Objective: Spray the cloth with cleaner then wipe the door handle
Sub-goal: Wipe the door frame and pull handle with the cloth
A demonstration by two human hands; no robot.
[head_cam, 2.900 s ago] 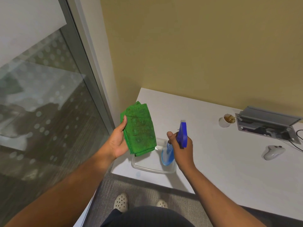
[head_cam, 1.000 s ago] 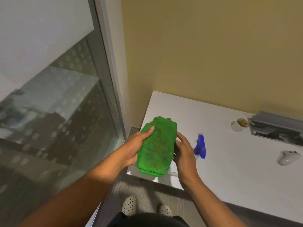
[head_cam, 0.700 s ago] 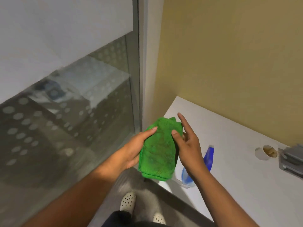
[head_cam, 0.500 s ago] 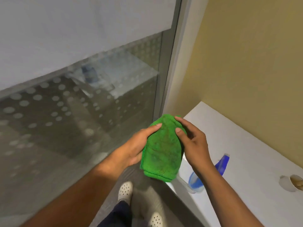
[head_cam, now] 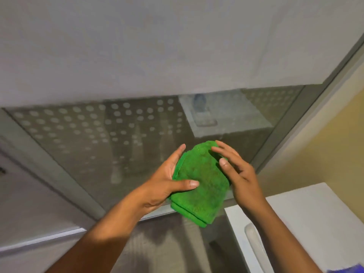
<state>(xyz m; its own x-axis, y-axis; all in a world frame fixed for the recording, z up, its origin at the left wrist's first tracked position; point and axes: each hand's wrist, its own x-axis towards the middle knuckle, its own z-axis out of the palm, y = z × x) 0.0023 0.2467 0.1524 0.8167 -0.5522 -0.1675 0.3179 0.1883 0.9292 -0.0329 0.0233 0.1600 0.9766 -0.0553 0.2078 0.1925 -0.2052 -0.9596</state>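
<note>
My left hand (head_cam: 165, 186) has the folded green cloth (head_cam: 201, 184) pinched along its left edge: the thumb lies across the top face, the fingers run up behind it. My right hand (head_cam: 239, 174) is spread loose against the cloth's upper right corner, with the thumb and fingertips resting on the fabric rather than clamped round it. The cloth is folded into several layers, whose edges show at the lower end, and it hangs in the air between my two hands, tilted, with nothing under it but the grey floor (head_cam: 167, 245).

Just past the cloth stands a glass panel (head_cam: 118, 138) with a pattern of pale dots, frosted white above, and a grey metal frame (head_cam: 291, 123) runs up its right side. A yellow wall (head_cam: 325, 146) lies to the right of that. The corner of a white table (head_cam: 315, 213) sits at lower right, beneath my right forearm, and a clear tray's rim (head_cam: 254, 243) shows near its edge. A scrap of blue (head_cam: 346, 269) shows at the bottom right corner, too little to make out.
</note>
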